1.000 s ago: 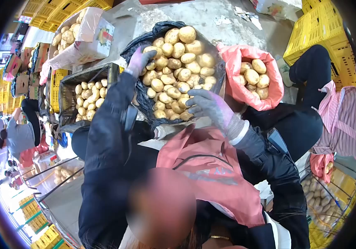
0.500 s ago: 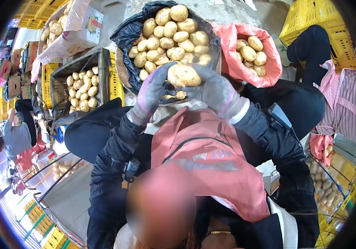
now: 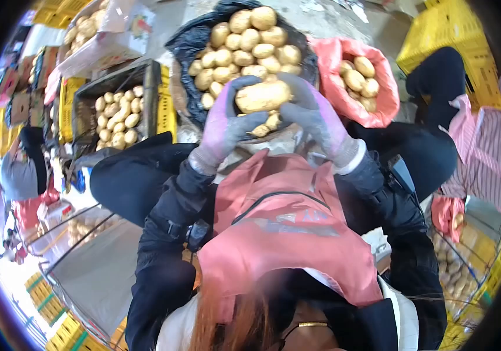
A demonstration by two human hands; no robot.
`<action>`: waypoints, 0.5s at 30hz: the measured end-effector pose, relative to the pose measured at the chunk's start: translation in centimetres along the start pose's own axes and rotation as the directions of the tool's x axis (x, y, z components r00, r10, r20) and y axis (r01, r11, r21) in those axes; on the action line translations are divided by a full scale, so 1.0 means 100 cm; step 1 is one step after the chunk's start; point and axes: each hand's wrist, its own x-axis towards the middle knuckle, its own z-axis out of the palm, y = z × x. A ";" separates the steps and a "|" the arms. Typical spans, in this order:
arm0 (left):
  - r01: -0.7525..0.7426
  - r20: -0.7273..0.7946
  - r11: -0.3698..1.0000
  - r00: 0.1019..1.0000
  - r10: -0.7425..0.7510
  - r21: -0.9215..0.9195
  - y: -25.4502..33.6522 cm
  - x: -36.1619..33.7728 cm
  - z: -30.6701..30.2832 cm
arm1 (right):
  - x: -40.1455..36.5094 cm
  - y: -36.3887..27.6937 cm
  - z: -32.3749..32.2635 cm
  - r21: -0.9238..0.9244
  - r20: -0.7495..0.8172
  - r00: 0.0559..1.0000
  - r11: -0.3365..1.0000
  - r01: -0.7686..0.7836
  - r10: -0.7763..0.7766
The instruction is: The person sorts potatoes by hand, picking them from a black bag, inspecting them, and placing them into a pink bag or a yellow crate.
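Note:
A large pale potato [image 3: 264, 96] is held between my two gloved hands, over the near edge of a container lined with black plastic [image 3: 183, 44] and full of potatoes. My left hand [image 3: 231, 120] wraps the potato's left end, and my right hand [image 3: 311, 114] grips its right end. Both gloves are grey with purple-pink backs. Just below the held potato, smaller potatoes [image 3: 267, 125] show between my fingers; whether they are touched I cannot tell. To the right of the container stands a pink bag [image 3: 386, 88] with potatoes in it.
At the left is a dark crate [image 3: 81, 111] of potatoes, with a white box [image 3: 128, 35] of potatoes behind it. Yellow crates [image 3: 446, 35] stand at the upper right. Another person [image 3: 22, 169] is at the far left. My bent legs flank the container.
The held potato has turned to lie more lengthwise between my hands, showing a longer side. The view has shifted slightly, and the smaller potatoes below show more clearly.

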 end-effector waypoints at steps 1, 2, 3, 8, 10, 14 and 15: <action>0.008 -0.034 1.000 0.999 -0.008 -0.009 0.005 -0.002 -0.003 | 0.004 0.008 0.000 0.119 0.037 0.999 0.993 0.016 -0.020; 0.105 -0.094 0.991 0.989 -0.113 -0.082 0.017 -0.005 -0.002 | 0.003 -0.002 0.004 0.187 0.008 0.995 0.977 -0.103 0.103; 0.109 -0.109 0.977 0.985 -0.131 -0.184 0.020 -0.008 -0.013 | -0.002 -0.009 0.012 0.330 0.004 0.973 0.918 -0.220 0.232; -0.457 -0.482 0.765 0.848 0.221 -0.454 0.065 -0.034 -0.111 | 0.005 0.024 -0.027 0.082 0.180 0.978 0.989 -0.123 0.107; -0.626 -0.701 0.660 0.683 0.207 -0.416 0.112 -0.077 -0.156 | 0.014 0.036 -0.044 -0.006 0.179 0.977 0.993 -0.116 0.116; -0.849 -0.801 0.526 0.274 0.532 0.059 0.177 -0.202 -0.329 | 0.020 0.044 -0.045 0.150 0.123 0.948 0.939 -0.309 0.293; -0.836 -0.818 0.548 0.296 0.493 0.028 0.210 -0.249 -0.361 | 0.021 0.048 -0.042 0.151 0.108 0.944 0.933 -0.326 0.312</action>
